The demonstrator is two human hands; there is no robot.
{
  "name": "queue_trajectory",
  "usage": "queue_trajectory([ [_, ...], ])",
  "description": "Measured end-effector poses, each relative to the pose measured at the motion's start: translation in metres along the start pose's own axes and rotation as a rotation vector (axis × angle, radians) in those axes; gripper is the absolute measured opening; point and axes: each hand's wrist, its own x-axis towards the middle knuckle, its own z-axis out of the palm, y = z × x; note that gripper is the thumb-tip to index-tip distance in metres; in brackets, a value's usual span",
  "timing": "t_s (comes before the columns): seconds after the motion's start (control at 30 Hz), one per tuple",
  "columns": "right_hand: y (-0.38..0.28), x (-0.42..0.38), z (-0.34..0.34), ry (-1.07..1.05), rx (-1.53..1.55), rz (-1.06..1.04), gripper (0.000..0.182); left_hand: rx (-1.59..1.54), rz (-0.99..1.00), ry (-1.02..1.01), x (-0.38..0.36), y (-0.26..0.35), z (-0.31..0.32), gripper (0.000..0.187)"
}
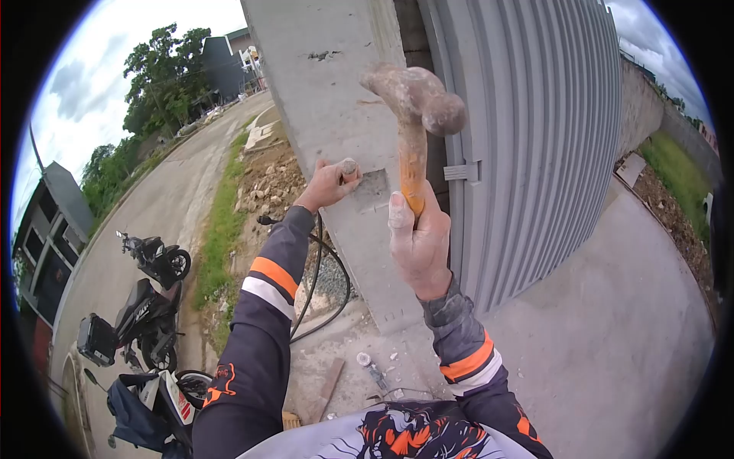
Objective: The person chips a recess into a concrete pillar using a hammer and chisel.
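My left hand (333,183) is closed around a chisel (349,166), whose round metal end points toward me. The chisel's tip is hidden behind the fingers, beside a shallow rectangular recess (372,190) cut into the grey concrete post (336,92). In my right hand (421,243), which is dusty, a hammer (415,96) is held upright by its orange handle. Its worn, dust-covered head is raised in front of the post, apart from the chisel.
A ribbed grey metal gate (535,138) with a latch piece (462,172) stands right of the post. A black cable (345,268) loops below my left hand. A wooden strip (329,386) and a dusty tool (373,375) lie on the concrete. Motorcycles (145,314) are parked left.
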Motion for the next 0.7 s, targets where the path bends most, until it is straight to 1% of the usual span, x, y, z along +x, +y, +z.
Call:
queue_trajectory([
  [0.03,0.019,-0.010,0.013,0.047,0.013,-0.060,0.028,0.020,0.004,0.008,-0.003,0.006,-0.003,0.015],
  [0.07,0.046,-0.019,0.024,0.092,0.025,-0.118,0.028,0.050,-0.009,-0.021,-0.002,-0.003,-0.001,0.015],
  [0.1,0.090,-0.023,0.034,-0.082,-0.245,0.058,0.030,0.076,-0.030,-0.055,-0.005,-0.019,0.006,0.015],
  [0.13,0.119,0.013,0.035,-0.128,-0.320,-0.033,0.031,0.153,0.002,0.026,0.036,-0.037,-0.007,0.015],
  [0.17,0.125,-0.010,0.032,-0.190,-0.385,0.047,0.032,0.135,-0.035,-0.010,0.015,-0.028,0.009,0.015],
  [0.2,0.132,0.003,0.029,-0.231,-0.458,0.052,0.034,0.146,-0.037,0.018,0.027,-0.027,0.007,0.016],
  [0.23,0.110,0.007,0.011,-0.267,-0.357,0.061,0.039,0.127,-0.078,0.046,0.018,-0.019,0.020,0.017],
  [0.27,0.078,0.000,0.007,-0.256,-0.296,0.076,0.039,0.127,-0.087,0.019,0.006,-0.017,0.020,0.017],
  [0.33,0.022,0.011,-0.005,-0.217,-0.189,0.066,0.039,0.135,-0.080,0.001,0.012,-0.013,0.011,0.016],
  [0.37,0.011,0.010,-0.003,-0.146,-0.111,0.015,0.039,0.080,-0.073,-0.012,0.010,-0.007,0.005,0.016],
  [0.43,-0.003,0.006,0.005,0.002,0.046,-0.081,0.040,0.081,-0.002,0.022,0.008,-0.008,0.003,0.015],
  [0.47,0.025,0.007,0.014,-0.061,-0.117,-0.016,0.041,0.077,0.031,0.043,0.005,-0.009,0.005,0.015],
  [0.5,0.077,0.009,0.029,-0.127,-0.280,0.044,0.043,0.108,-0.034,-0.002,0.005,-0.011,0.005,0.015],
  [0.53,0.108,0.002,0.035,-0.197,-0.443,0.111,0.044,0.136,-0.105,-0.052,0.004,-0.015,0.004,0.016],
  [0.57,0.112,-0.011,0.032,-0.226,-0.440,0.137,0.044,0.169,-0.169,-0.106,0.000,-0.018,0.006,0.017],
  [0.63,0.116,-0.006,0.019,-0.258,-0.449,0.129,0.046,0.061,-0.161,0.031,0.018,-0.028,0.016,0.017],
  [0.67,0.109,-0.024,0.009,-0.307,-0.412,0.196,0.046,-0.010,-0.194,0.064,-0.004,-0.022,0.030,0.018],
  [0.7,0.102,-0.025,-0.006,-0.328,-0.378,0.233,0.047,-0.089,-0.199,0.085,-0.004,-0.020,0.032,0.016],
])
